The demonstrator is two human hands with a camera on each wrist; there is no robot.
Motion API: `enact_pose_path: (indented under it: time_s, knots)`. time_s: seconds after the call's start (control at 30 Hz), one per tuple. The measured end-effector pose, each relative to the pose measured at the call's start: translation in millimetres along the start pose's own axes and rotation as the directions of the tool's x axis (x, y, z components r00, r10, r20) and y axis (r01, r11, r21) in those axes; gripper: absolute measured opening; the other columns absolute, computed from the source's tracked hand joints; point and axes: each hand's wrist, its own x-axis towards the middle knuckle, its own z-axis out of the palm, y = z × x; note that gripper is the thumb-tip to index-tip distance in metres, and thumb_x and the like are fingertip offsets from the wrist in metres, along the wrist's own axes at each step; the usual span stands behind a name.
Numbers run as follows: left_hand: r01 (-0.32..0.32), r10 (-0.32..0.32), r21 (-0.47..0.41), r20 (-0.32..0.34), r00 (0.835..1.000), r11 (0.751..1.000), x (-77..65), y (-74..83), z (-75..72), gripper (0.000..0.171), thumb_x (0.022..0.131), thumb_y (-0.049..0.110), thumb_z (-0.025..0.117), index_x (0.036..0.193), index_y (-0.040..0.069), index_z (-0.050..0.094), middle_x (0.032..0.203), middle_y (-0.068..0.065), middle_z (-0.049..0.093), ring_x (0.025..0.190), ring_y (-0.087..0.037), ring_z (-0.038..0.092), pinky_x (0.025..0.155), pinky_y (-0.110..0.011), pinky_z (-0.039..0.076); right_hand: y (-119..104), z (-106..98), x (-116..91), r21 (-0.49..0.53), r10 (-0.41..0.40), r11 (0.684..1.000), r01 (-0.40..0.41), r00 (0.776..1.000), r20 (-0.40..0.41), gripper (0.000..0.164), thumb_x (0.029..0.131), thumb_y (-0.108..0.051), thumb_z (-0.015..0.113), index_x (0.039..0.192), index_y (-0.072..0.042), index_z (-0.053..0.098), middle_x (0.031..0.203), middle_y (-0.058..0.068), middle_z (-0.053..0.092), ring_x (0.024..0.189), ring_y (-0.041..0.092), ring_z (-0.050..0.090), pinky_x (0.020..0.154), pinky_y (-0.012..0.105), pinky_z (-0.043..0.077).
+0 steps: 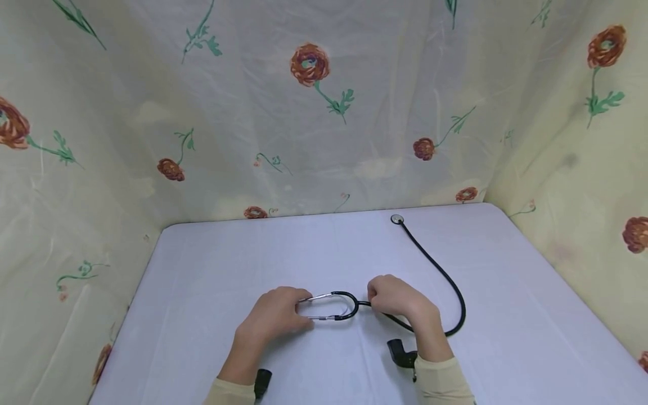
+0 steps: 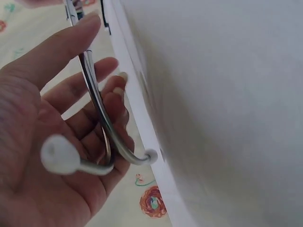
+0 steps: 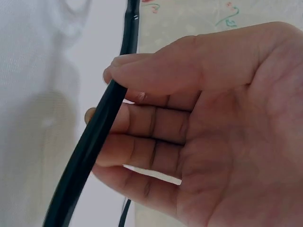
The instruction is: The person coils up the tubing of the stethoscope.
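Observation:
A stethoscope with black tubing (image 1: pixel 463 309) lies across the white table, its chest piece (image 1: pixel 397 219) near the far edge. At the headset end, my left hand (image 1: pixel 277 315) holds the two metal ear tubes (image 2: pixel 98 104) between thumb and fingers. Both pale ear tips (image 2: pixel 60 154) sit by the palm in the left wrist view. My right hand (image 1: pixel 400 297) pinches the tubing (image 3: pixel 85 151) just beyond the fork, thumb against the index finger. The other right fingers lie behind the tube.
Patterned floral curtains (image 1: pixel 324 140) hang behind the table and along both sides. The white tabletop (image 1: pixel 228 253) has a raised far edge line against the cloth. Black wrist-worn gear (image 1: pixel 402 355) shows below the right wrist.

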Motion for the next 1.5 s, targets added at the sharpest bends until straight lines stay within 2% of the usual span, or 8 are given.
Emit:
enact_pose_path:
  time_s: [0.27,0.57,0.93,1.13,1.2,1.3,1.43,1.5]
  knots:
    - [0.049,-0.048,-0.036,0.033,0.998,0.998,0.1,-7.1,-6.3,0.047,0.074,0.042,0.084,0.116,0.025,0.073,0.092,0.008,0.071,0.072,-0.010,0.054,0.066,-0.029,0.043,1.2,0.6,4.1,0.022,0.001,1.000,-0.001,1.000,0.017,0.015,0.079,0.003,0.055,0.082,-0.008,0.065,0.075,0.003,0.059,0.068,0.018,0.051,0.059,0.030,0.040]
    - [0.046,-0.046,0.002,-0.002,0.999,0.999,-1.9,-8.3,-13.7,0.044,0.073,0.041,0.085,0.113,0.026,0.074,0.083,0.011,0.068,0.069,-0.009,0.052,0.062,-0.028,0.040,3.0,-0.6,3.3,0.033,0.017,0.999,-0.017,1.000,0.010,0.012,0.077,0.002,0.057,0.078,-0.010,0.062,0.067,0.002,0.056,0.062,0.017,0.049,0.058,0.029,0.038]
    - [0.056,-0.054,0.026,-0.065,0.996,0.998,-3.4,-12.4,-22.7,0.036,0.076,0.037,0.083,0.109,0.026,0.074,0.075,0.010,0.063,0.069,-0.010,0.052,0.064,-0.031,0.040,11.0,-0.3,2.9,-0.015,0.030,0.999,-0.030,1.000,0.002,0.015,0.077,0.006,0.060,0.081,-0.008,0.063,0.074,0.003,0.058,0.068,0.019,0.050,0.060,0.031,0.039]
    - [0.045,-0.044,0.017,-0.067,0.997,0.999,-4.5,-15.2,-24.1,0.029,0.079,0.033,0.082,0.106,0.024,0.074,0.072,0.010,0.061,0.067,-0.010,0.051,0.063,-0.030,0.039,12.5,-6.1,2.4,-0.023,-0.060,0.998,0.059,0.995,-0.076,0.021,0.078,0.010,0.060,0.082,-0.009,0.067,0.077,0.002,0.061,0.073,0.018,0.051,0.064,0.032,0.041]
    - [0.047,-0.046,0.019,-0.069,0.997,0.999,-5.0,-15.5,-24.3,0.027,0.080,0.032,0.082,0.105,0.024,0.074,0.070,0.010,0.059,0.066,-0.011,0.050,0.062,-0.030,0.038,11.7,-9.1,2.9,-0.011,-0.103,0.995,0.103,0.985,-0.138,0.021,0.079,0.010,0.062,0.085,-0.009,0.069,0.080,0.002,0.065,0.076,0.018,0.053,0.068,0.033,0.044]
    - [0.046,-0.044,0.023,-0.077,0.996,0.999,-5.5,-16.1,-25.1,0.026,0.081,0.032,0.080,0.106,0.023,0.075,0.066,0.010,0.056,0.065,-0.011,0.048,0.062,-0.029,0.036,10.9,-12.3,4.1,0.013,-0.173,0.983,0.183,0.949,-0.264,0.021,0.083,0.009,0.065,0.089,-0.010,0.071,0.086,0.003,0.070,0.081,0.017,0.059,0.074,0.036,0.049]
    - [0.028,-0.025,0.031,-0.095,0.995,0.999,-5.7,-16.0,-27.1,0.027,0.082,0.033,0.079,0.108,0.023,0.075,0.064,0.010,0.055,0.063,-0.011,0.047,0.060,-0.029,0.036,7.4,-15.4,5.5,0.028,-0.259,0.954,0.299,0.866,-0.427,0.020,0.085,0.008,0.068,0.093,-0.009,0.073,0.092,0.003,0.074,0.087,0.019,0.066,0.079,0.040,0.053]
    - [0.012,-0.008,0.041,-0.104,0.995,0.999,-5.9,-15.5,-27.9,0.027,0.083,0.034,0.079,0.107,0.023,0.075,0.063,0.011,0.054,0.063,-0.010,0.046,0.060,-0.028,0.036,4.8,-16.5,5.8,0.030,-0.278,0.943,0.331,0.834,-0.477,0.019,0.085,0.007,0.069,0.095,-0.009,0.074,0.094,0.003,0.074,0.089,0.020,0.067,0.080,0.040,0.054]
